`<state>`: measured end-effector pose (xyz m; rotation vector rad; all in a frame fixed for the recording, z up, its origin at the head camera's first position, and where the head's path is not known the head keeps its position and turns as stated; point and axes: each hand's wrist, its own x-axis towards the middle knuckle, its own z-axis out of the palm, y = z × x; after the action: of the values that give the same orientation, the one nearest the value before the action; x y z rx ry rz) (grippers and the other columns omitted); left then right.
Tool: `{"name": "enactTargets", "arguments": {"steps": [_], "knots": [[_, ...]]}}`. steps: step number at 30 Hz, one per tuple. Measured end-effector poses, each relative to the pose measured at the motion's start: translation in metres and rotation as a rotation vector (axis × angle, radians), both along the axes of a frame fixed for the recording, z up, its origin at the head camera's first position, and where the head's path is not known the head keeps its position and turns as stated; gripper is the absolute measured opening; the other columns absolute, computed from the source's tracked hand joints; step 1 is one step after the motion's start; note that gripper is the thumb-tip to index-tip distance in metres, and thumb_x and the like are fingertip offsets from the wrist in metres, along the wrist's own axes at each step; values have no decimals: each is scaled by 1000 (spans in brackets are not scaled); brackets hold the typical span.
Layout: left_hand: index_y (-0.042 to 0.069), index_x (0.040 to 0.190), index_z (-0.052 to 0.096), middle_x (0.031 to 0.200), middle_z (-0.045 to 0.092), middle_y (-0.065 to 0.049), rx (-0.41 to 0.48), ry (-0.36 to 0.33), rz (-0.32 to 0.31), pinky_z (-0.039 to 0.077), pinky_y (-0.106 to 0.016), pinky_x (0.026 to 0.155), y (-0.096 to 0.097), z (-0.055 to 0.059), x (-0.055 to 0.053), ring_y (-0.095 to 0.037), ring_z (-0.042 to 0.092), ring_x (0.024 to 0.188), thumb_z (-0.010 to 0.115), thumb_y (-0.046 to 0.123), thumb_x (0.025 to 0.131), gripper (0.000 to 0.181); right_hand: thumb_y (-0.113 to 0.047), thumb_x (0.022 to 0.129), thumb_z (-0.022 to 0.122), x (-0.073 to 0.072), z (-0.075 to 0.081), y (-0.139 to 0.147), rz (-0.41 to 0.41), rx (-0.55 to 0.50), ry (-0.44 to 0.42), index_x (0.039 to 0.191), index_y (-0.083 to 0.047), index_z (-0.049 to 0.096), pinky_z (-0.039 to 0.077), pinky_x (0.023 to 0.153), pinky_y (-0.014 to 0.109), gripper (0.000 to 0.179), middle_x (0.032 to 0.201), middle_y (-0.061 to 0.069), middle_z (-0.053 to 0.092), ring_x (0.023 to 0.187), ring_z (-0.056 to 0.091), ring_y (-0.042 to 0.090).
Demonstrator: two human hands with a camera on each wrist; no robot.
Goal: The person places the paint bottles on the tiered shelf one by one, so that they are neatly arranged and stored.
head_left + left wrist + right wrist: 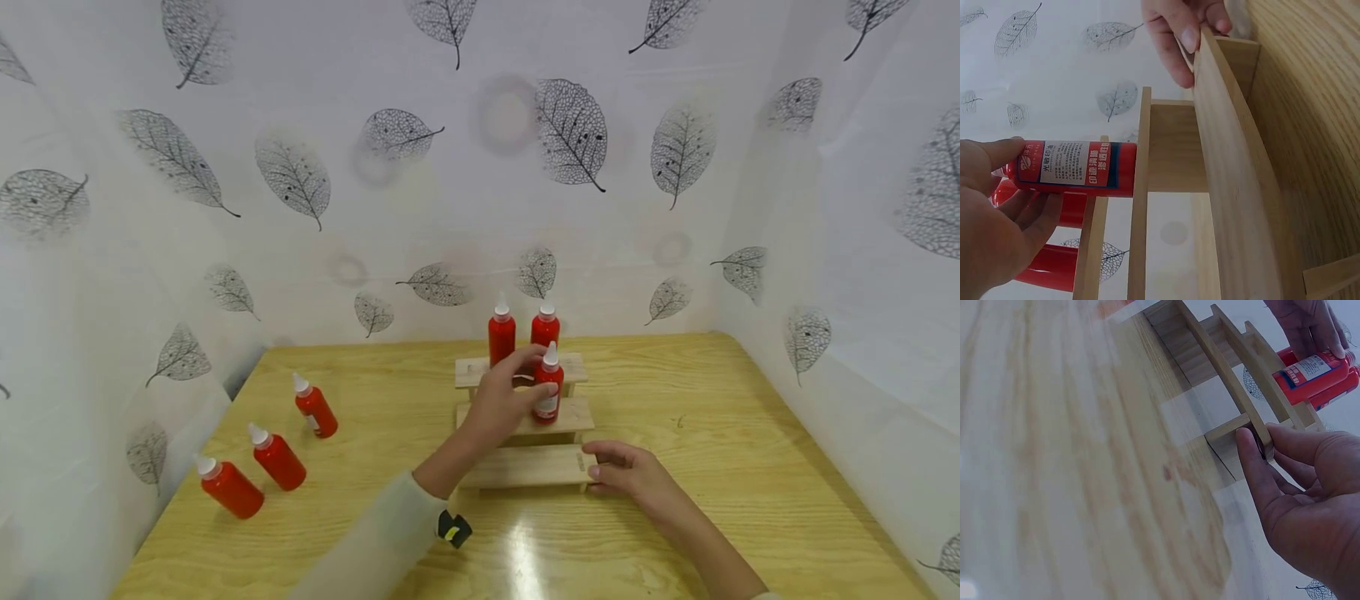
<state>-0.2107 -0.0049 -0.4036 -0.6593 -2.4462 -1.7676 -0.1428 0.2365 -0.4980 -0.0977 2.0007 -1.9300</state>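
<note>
My left hand point(497, 402) holds a red bottle point(550, 372) with a white pointed cap, thumb and fingers around its upper part. The bottle is upright, its base at the middle step of a three-step wooden stand point(517, 468). In the left wrist view its white and red label point(1066, 164) faces the camera. With thumb and fingers, my right hand point(636, 477) pinches the right end of the lowest step, as the right wrist view also shows. Two similar red bottles, one on the left point(502, 342) and one on the right point(544, 328), stand on the top step.
On the table's left side stand three more red bottles with white caps: a far one point(317, 412), a middle one point(280, 462) and a near one point(233, 490). White leaf-patterned sheeting point(450, 208) encloses the back and sides of the wooden table point(675, 400).
</note>
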Motion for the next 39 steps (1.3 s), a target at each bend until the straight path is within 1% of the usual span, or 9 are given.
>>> {"name": "enactTargets", "arguments": {"steps": [6,12,15,19,23,27,31,34,39], "knots": [[14,136,60,122,69,-3,1,11,-12,56,-31,96,4,1,3,-17,65,109,75,13,92,47,-15,95,70,1,1,-1,-4,2,6,142,12,46,59,92,36,60,134,22,56,109,64,20],[14,139,57,125,67,-4,-12,-1,-30,55,-32,99,3,3,4,-19,63,113,73,15,93,49,-15,95,70,2,4,-2,-13,1,2,142,13,45,59,93,36,60,134,25,55,109,64,22],[14,140,56,128,65,-3,-26,-9,-27,54,-33,101,1,1,5,-19,62,116,73,17,93,50,-15,95,70,2,4,-2,-11,4,1,141,13,45,59,93,37,60,134,26,54,109,64,22],[17,142,55,135,61,-1,-49,-15,7,53,-37,102,-12,-4,10,-19,59,119,74,23,93,53,-14,95,70,2,4,-3,-8,7,0,141,14,45,59,92,36,60,132,26,55,108,65,23],[16,143,54,140,58,-3,-48,2,52,52,-43,103,-37,-10,19,-22,57,121,73,25,94,53,-14,95,70,1,4,-2,-6,4,-4,142,14,45,59,92,36,60,130,24,57,106,66,22],[14,141,56,137,60,-6,-20,47,135,52,-47,101,-70,-17,26,-24,58,119,72,22,95,50,-14,95,70,1,4,-2,-1,6,-1,141,14,45,59,92,36,59,126,20,59,104,66,22],[13,139,57,136,60,-7,0,82,238,51,-49,102,-104,-24,27,-26,58,121,72,22,95,48,-14,95,70,2,3,-2,-2,9,5,141,14,45,60,92,36,59,123,17,60,103,66,20],[15,139,56,137,58,-4,-17,87,330,50,-49,104,-131,-28,26,-26,57,124,71,24,96,47,-14,96,69,2,3,-3,2,2,6,142,14,45,60,92,36,59,123,17,60,102,66,19],[15,142,54,140,56,-5,-9,74,520,46,-43,104,-172,-32,24,-23,52,125,69,30,97,50,-14,96,69,1,4,-3,-1,4,-3,142,13,44,60,91,36,59,123,16,61,103,66,17]]}}
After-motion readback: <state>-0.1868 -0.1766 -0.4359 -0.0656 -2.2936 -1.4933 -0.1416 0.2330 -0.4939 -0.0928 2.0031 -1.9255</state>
